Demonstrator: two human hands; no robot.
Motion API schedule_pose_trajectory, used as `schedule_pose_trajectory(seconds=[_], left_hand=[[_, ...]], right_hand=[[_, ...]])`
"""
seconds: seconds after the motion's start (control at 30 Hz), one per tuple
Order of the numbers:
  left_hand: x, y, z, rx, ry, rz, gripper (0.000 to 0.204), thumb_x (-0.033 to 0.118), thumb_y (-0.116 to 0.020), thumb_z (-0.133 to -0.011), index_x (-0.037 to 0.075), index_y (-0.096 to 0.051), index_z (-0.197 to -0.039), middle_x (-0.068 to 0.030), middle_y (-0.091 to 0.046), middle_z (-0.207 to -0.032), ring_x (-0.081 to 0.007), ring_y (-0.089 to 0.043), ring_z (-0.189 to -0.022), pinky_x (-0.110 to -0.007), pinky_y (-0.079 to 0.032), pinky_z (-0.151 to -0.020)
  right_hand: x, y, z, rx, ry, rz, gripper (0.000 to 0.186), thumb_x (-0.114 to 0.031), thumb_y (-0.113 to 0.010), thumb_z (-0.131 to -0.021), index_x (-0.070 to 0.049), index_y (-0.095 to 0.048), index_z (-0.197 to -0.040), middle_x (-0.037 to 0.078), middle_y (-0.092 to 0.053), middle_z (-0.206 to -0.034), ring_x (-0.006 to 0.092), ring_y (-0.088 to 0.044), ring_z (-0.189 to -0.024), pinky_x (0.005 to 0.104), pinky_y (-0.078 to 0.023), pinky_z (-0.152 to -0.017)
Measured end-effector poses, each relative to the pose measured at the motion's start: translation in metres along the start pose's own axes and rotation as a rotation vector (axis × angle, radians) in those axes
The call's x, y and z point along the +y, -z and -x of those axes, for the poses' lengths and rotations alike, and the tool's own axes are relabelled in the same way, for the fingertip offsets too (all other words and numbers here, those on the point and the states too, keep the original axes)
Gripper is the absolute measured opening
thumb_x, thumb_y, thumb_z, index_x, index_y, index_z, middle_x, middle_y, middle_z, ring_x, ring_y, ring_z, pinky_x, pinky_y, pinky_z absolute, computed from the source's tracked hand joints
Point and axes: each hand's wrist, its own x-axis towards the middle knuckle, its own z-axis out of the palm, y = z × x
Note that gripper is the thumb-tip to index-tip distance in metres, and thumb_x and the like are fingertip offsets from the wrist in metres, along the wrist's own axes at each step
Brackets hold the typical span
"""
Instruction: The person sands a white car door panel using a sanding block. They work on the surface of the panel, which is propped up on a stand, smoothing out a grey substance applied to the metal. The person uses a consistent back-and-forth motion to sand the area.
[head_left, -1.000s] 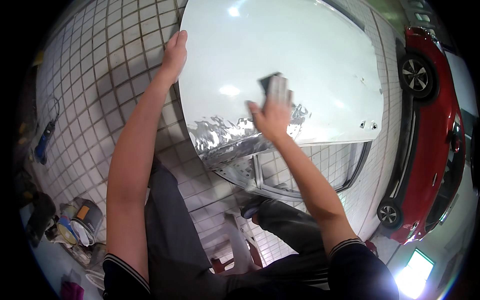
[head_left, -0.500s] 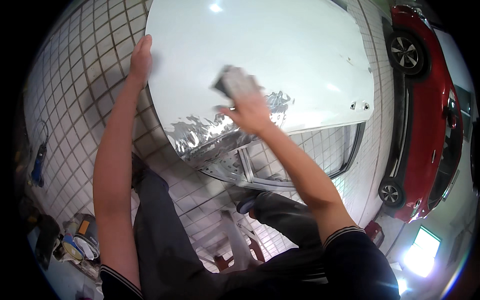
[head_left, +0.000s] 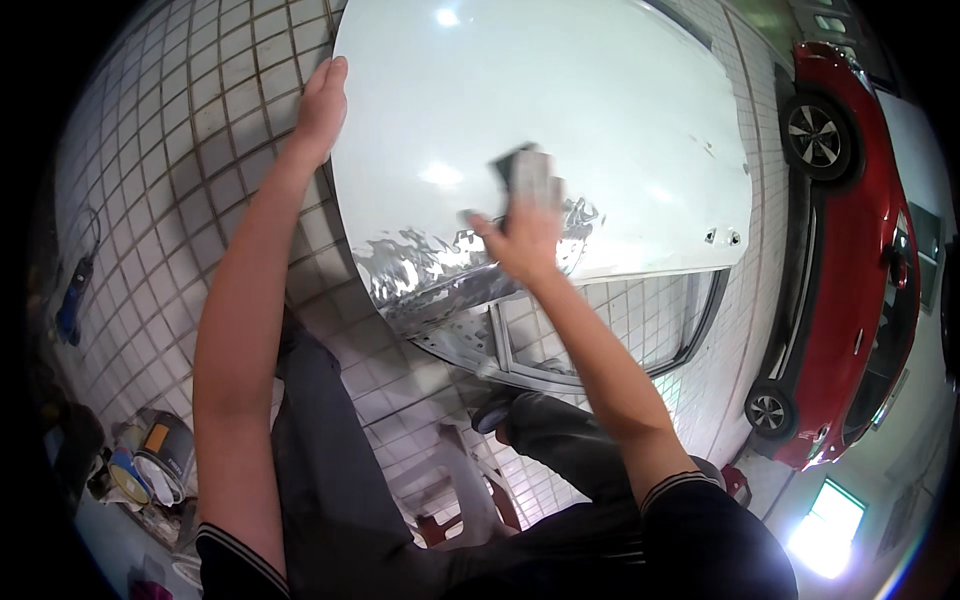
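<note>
A white car door (head_left: 620,120) lies flat before me, its window frame (head_left: 503,340) toward me. Along the near left of the panel, a shiny, rippled patch (head_left: 400,268) looks like bare metal. My left hand (head_left: 322,110) is closed over the door's left edge, fingertips partly hidden. Over the panel, beside the patch, my right hand (head_left: 530,235) presses a dark flat piece of sandpaper (head_left: 508,165) against the surface. Its fingers lie flat over the sheet, blurred by motion, and the thumb sticks out to the left. Most of the sheet is hidden under the palm.
A red car (head_left: 865,290) stands along the right. A pale plastic stool (head_left: 465,490) is between my legs. Cans (head_left: 160,455) and clutter sit at the lower left, and a blue-and-black tool (head_left: 72,300) lies on the tiled floor (head_left: 190,190).
My right hand has slid to the right across the panel with the sandpaper. My left hand stays on the door edge. The whole view has shifted slightly.
</note>
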Motion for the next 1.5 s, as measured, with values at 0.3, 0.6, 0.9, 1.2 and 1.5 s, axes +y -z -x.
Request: schedule_pose_trajectory(seconds=[0.3, 0.6, 0.9, 1.2, 1.5], left_hand=[[0.019, -0.004, 0.011, 0.160, -0.222, -0.570, 0.047, 0.036, -0.049, -0.108, 0.000, -0.059, -0.137, -0.0232, -0.062, -0.138, -0.0326, -0.056, -0.133, -0.040, -0.041, -0.111], [0.053, -0.053, 0.147, -0.677, -0.778, -0.766, 0.029, 0.010, -0.066, -0.094, 0.008, -0.067, -0.122, -0.0100, -0.068, -0.131, -0.0309, -0.061, -0.127, -0.043, -0.047, -0.110], [0.056, -0.078, 0.166, -1.005, -1.112, -1.247, 0.054, 0.012, -0.056, -0.095, 0.025, -0.059, -0.148, -0.0009, -0.051, -0.159, -0.0278, -0.046, -0.148, -0.045, -0.040, -0.121], [0.063, -0.020, 0.191, -1.023, -0.815, -1.398, 0.063, 0.004, -0.065, -0.080, 0.000, -0.057, -0.142, -0.0171, -0.050, -0.154, -0.0449, -0.043, -0.144, -0.056, -0.038, -0.116], [0.019, -0.055, 0.202, -0.879, -0.858, -1.520, 0.086, 0.042, -0.061, -0.097, -0.012, -0.027, -0.154, -0.0377, -0.021, -0.163, -0.0562, -0.020, -0.151, -0.062, -0.018, -0.123]], right_hand=[[-0.126, -0.003, -0.026, -0.147, 0.641, -0.344, 0.094, -0.055, -0.070, -0.089, 0.000, -0.038, -0.157, 0.018, -0.035, -0.166, 0.0339, -0.032, -0.154, 0.0519, -0.025, -0.126], [-0.009, 0.001, -0.034, -0.199, 0.791, -0.301, 0.045, -0.032, -0.070, -0.095, -0.004, -0.064, -0.129, 0.012, -0.065, -0.138, 0.0320, -0.058, -0.134, 0.0465, -0.045, -0.116], [0.237, 0.055, -0.005, 0.082, 0.149, -0.090, 0.075, -0.052, -0.063, -0.098, -0.020, -0.039, -0.162, 0.012, -0.038, -0.167, 0.0325, -0.039, -0.153, 0.0490, -0.026, -0.128], [0.261, 0.071, 0.032, 0.078, 0.002, -0.074, 0.071, -0.045, -0.059, -0.097, -0.005, -0.047, -0.154, 0.022, -0.044, -0.161, 0.0381, -0.037, -0.152, 0.0486, -0.025, -0.128], [0.279, 0.026, 0.043, 0.272, 0.023, -0.244, 0.054, -0.040, -0.056, -0.100, -0.004, -0.060, -0.141, 0.019, -0.056, -0.150, 0.0343, -0.050, -0.142, 0.0455, -0.032, -0.125]])
